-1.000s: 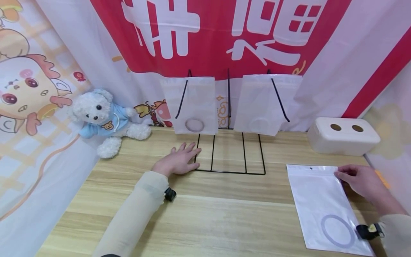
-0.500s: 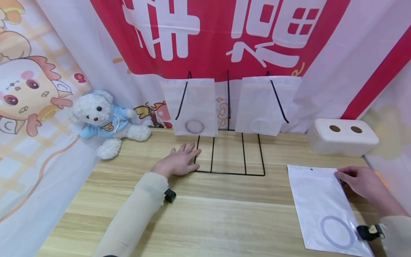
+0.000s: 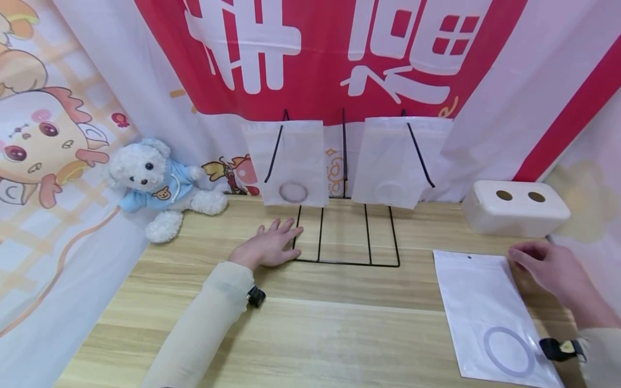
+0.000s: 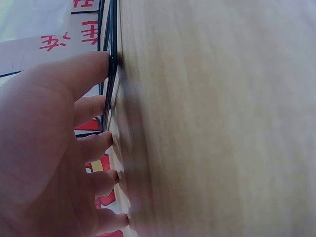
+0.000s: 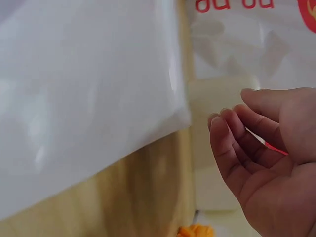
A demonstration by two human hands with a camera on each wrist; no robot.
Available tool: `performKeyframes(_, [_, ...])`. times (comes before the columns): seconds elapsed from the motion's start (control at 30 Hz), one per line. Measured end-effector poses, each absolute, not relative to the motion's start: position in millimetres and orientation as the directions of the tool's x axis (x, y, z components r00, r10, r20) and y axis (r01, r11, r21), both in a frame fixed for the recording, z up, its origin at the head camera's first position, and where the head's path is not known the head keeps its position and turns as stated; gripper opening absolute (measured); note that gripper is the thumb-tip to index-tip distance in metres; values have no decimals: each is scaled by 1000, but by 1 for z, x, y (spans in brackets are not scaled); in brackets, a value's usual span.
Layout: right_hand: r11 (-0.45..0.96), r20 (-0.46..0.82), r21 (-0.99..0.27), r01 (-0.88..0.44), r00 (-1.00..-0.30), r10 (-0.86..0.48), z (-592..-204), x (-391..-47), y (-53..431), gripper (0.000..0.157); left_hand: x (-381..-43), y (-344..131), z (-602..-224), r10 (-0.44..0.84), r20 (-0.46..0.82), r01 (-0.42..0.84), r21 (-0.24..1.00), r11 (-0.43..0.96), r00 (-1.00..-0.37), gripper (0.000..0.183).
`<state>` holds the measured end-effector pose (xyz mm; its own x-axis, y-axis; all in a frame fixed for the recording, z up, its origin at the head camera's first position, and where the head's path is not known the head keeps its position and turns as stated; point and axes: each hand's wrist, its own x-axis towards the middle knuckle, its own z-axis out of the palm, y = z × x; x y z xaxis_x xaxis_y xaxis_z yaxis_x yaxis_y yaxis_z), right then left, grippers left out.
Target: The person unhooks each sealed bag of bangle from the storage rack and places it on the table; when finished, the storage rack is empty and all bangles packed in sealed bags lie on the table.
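My left hand (image 3: 269,245) lies with fingers spread at the left side of a black wire rack (image 3: 346,263), thumb and fingertips touching its base rod; the left wrist view shows the thumb (image 4: 84,74) against the rod. Two white zip bags (image 3: 298,156) hang from the rack's arms. At the right, a white zip bag (image 3: 477,307) with a ring-shaped thing (image 3: 509,351) showing through lies on the table. My right hand (image 3: 553,269) is just beside that bag's upper right corner. In the right wrist view its fingers (image 5: 224,143) are loosely bent, hold nothing, and are apart from the bag.
A white box (image 3: 516,213) with two round holes stands at the back right. On the left sits a white plush bear (image 3: 160,183) in a blue hoodie. Printed cloth (image 3: 335,64) hangs behind the wooden table (image 3: 339,334). Something orange (image 5: 196,231) shows near my right hand.
My right hand has let go of the bag's corner and drawn slightly to the right. The bag stays flat on the table. My left hand has not moved.
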<state>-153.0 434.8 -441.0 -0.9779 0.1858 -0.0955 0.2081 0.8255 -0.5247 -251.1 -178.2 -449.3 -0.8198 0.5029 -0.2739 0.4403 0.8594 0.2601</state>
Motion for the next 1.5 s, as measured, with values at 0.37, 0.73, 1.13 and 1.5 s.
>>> performKeyframes(0.37, [738,87,-673,42,-987,136,-408,-161,406,38,-251,-178,-451,503,-271,440,262,859,-821,73])
performKeyframes(0.73, [655,161,-756,-11,-972,170,-363,-179,363,46,-251,-179,-451,501,-271,441,254,861,-822,72])
performKeyframes(1.13, [594,204,-803,-57,-961,184,-333,-206,325,47,-251,-179,-452,501,-267,442,253,861,-823,73])
performKeyframes(1.5, [519,280,-846,-120,-929,241,-321,-229,304,38,-250,-179,-450,500,-268,440,256,861,-823,73])
